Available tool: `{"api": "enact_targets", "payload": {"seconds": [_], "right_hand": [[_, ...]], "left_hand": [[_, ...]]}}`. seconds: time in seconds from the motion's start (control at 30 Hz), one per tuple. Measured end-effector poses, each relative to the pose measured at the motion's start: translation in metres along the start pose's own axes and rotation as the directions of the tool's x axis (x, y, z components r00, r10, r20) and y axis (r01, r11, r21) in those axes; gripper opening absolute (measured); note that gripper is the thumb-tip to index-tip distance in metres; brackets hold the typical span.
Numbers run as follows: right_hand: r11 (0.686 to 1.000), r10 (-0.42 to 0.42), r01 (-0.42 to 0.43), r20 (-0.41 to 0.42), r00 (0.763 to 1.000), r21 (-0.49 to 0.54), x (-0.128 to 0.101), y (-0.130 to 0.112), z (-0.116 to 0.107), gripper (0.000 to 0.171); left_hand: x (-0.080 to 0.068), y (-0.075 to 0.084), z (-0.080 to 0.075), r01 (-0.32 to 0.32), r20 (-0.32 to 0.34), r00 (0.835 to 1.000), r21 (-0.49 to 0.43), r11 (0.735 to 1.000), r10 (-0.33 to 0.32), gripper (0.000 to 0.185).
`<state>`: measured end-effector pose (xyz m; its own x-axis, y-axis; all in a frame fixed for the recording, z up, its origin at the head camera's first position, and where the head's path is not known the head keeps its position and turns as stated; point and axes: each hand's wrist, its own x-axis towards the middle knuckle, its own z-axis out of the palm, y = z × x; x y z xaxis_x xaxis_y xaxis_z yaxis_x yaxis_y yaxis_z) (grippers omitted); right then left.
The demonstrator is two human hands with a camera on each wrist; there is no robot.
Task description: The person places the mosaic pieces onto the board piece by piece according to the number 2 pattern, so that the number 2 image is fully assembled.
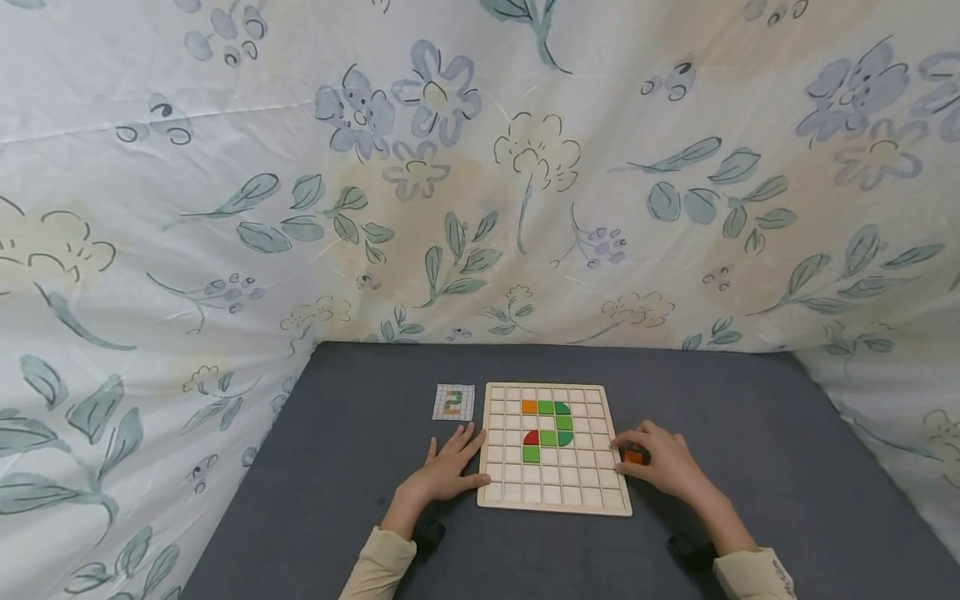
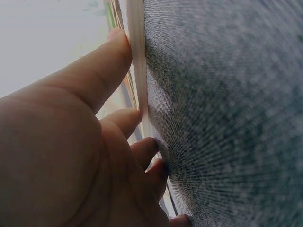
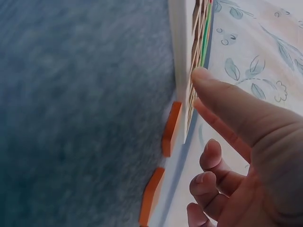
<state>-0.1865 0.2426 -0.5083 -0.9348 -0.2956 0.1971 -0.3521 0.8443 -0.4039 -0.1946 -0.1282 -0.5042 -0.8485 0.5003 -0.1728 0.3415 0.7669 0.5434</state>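
Note:
A wooden grid board (image 1: 570,497) lies flat on the dark table, with several coloured tiles in its cells. Among them are an orange square (image 1: 529,407), green squares (image 1: 548,437), dark green rounded pieces (image 1: 562,408) and a red rounded piece (image 1: 531,437). With fingers spread and nearly straight, my left hand (image 1: 444,472) touches the board's left edge. At the right edge, my right hand (image 1: 669,461) rests its thumb and forefinger against the board, holding nothing. Two orange tiles (image 3: 171,130) lie on the table below it in the right wrist view; the head view shows orange (image 1: 633,457) between thumb and forefinger.
Left of the board lies a small card (image 1: 453,402) printed with a coloured grid pattern. A floral curtain (image 1: 465,167) hangs behind the table and along both its sides. Dark cloth covers the table (image 1: 360,417).

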Motion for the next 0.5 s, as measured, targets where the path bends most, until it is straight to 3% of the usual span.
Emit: {"api": "enact_targets", "payload": {"seconds": [0.5], "right_hand": [[0.997, 0.061, -0.059, 0.028, 0.998, -0.043, -0.008, 0.012, -0.005, 0.033]], "left_hand": [[0.0, -0.003, 0.001, 0.0, 0.003, 1.0, 0.004, 1.0, 0.0, 0.075]]}}
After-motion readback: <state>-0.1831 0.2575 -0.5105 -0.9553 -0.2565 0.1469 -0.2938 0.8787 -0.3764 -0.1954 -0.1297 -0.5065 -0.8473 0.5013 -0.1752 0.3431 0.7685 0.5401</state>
